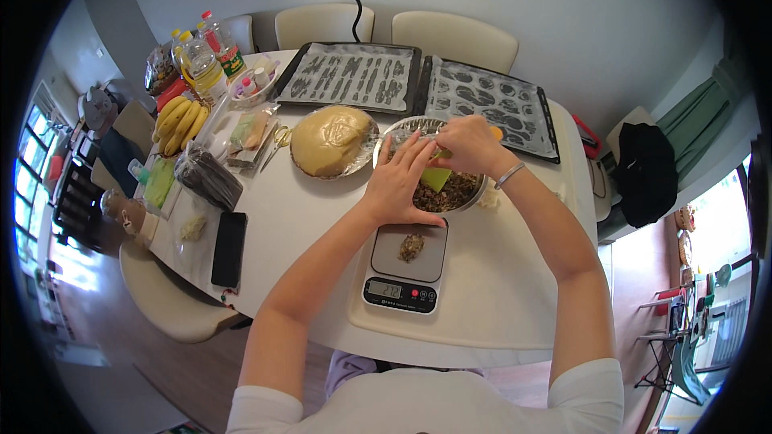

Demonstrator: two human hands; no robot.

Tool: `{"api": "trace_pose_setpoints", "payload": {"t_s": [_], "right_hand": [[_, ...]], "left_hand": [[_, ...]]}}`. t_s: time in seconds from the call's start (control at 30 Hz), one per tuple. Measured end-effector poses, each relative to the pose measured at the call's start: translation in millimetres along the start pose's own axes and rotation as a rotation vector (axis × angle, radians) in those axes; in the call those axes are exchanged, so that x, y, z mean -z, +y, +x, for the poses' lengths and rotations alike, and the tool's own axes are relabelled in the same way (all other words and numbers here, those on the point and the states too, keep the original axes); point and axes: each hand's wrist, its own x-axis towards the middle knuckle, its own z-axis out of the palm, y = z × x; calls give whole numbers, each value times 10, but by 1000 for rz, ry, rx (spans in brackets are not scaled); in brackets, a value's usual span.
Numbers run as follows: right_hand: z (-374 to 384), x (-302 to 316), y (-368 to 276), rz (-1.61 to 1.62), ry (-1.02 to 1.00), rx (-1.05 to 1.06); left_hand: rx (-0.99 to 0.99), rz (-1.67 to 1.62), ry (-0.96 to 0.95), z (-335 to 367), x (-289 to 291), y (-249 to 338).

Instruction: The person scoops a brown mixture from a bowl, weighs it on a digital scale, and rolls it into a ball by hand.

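My right hand (469, 145) is closed round a green scraper (435, 179), whose blade is in a round metal bowl (480, 196). Dark, crumbly brown filling (455, 189) lies in the bowl. My left hand (396, 181) stretches its fingers over the bowl's left side, thumb spread toward the kitchen scale (378, 257). Part of the bowl is hidden under both hands. One small lump of brown filling (412, 247) sits on the scale's plate, and the scale's display is lit. Left of the bowl stands a foil-lined dish with a big smooth tan mound of dough (330, 141).
Two dark baking trays (415, 80) (555, 145) with patterned liners lie at the back. On the left are bananas (181, 124), oil bottles (207, 72), scissors (277, 143), a dark wrapped package (207, 178) and a black phone (230, 249). A cream board (498, 289) lies under the scale.
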Motion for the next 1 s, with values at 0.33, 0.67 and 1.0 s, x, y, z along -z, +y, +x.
{"api": "trace_pose_setpoints", "payload": {"t_s": [0.33,0.67,1.0], "right_hand": [[-6,-310,21,-37,231,29],[43,-349,-53,6,197,-21],[-100,-339,-231,-1,17,-389]], "left_hand": [[21,-30,24,64,-34,-26],[24,-41,23,85,-24,-27],[0,100,-144,52,-121,-104]]}}
